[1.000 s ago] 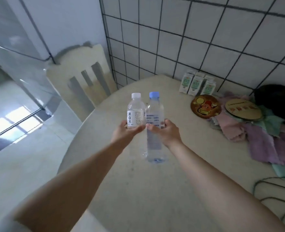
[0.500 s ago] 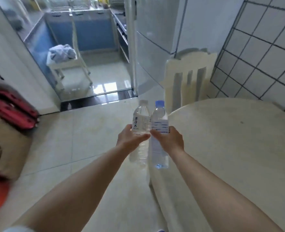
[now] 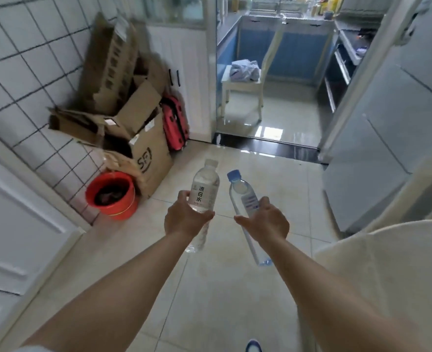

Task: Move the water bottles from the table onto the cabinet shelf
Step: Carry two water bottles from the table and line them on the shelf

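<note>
My left hand grips a clear water bottle with a white cap and a white label, held nearly upright over the floor. My right hand grips a taller clear bottle with a blue cap, tilted with its cap leaning left. The two bottles are a little apart. The round cream table lies at the lower right, behind both hands. No cabinet shelf shows in this view.
Cardboard boxes, a red bucket and a red bag crowd the tiled left wall. A white door stands at left. Ahead a doorway opens on a kitchen with a white chair. A grey fridge stands right.
The view has swung left from the table to the floor and the boxes. Both bottles have come away from the table with my hands and have moved apart; the blue-capped one now tilts.
</note>
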